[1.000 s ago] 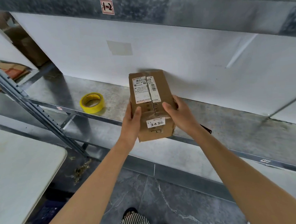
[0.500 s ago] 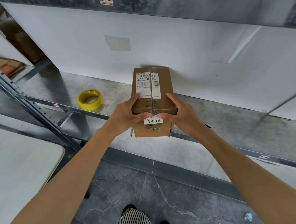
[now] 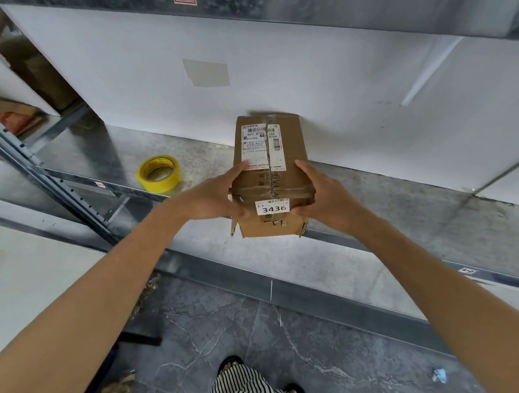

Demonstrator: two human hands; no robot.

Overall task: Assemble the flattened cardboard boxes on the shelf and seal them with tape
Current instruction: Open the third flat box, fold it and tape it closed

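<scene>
Yellow tape roll lies flat on the shelf, hole upward, left of the cardboard box and apart from it.

The left hand grips the box's left side at the near end. Its fingers are curled over the top face and its thumb is against the near edge. The right hand grips the box's right side at the same end in a mirrored hold. Both hands pinch the box between them.

Step in hand (judged): closing and squaring the near end before sealing. The end flaps gape slightly at both lower corners of the box.

1. Press both sides inward evenly so the flaps meet flush.
2. Keep one hand on the box to hold the seam shut.
3. Reach with the left hand for the tape roll, which lies on that side of the box.

Orientation: the box rests on the shelf on a broad face, label side up. Its long axis runs from the person toward the back panel. The far end is at the panel; whether it touches cannot be told. The near end, with the "3436" sticker, overhangs the shelf's front edge.
</scene>
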